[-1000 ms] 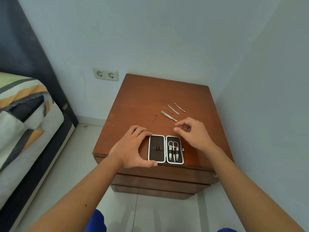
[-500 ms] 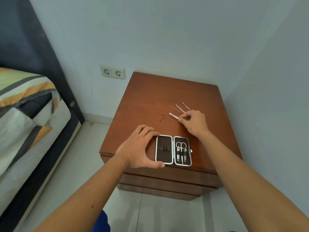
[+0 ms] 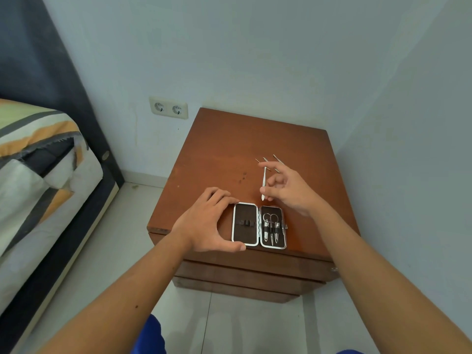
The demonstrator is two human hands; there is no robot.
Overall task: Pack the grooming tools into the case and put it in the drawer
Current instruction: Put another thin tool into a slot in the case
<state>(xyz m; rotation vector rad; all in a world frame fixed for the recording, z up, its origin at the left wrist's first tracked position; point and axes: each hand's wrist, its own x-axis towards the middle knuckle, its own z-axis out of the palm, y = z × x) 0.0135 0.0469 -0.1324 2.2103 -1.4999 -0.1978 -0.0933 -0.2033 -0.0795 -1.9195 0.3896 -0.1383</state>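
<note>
An open grooming case (image 3: 258, 225) with a brown lining and metal rim lies near the front edge of the wooden nightstand (image 3: 224, 154). Its right half holds scissors (image 3: 270, 218) and two other small tools in loops; the left half has bare loops. My left hand (image 3: 208, 222) grips the case's left side, thumb on the front edge. My right hand (image 3: 286, 186) holds silver tweezers (image 3: 263, 183) lifted above the top, just behind the case. Three thin metal tools (image 3: 265, 159) lie on the wood behind my right hand, partly hidden by my fingers.
The nightstand has drawer fronts (image 3: 255, 272) below its top, all pushed in. A bed (image 3: 38, 180) with a striped cover stands at the left. Walls close in behind and to the right, with a double socket (image 3: 168, 108) on the back wall.
My right hand reached back to the loose tools, picked up the tweezers and brought them toward the case. My left hand stayed on the case.
</note>
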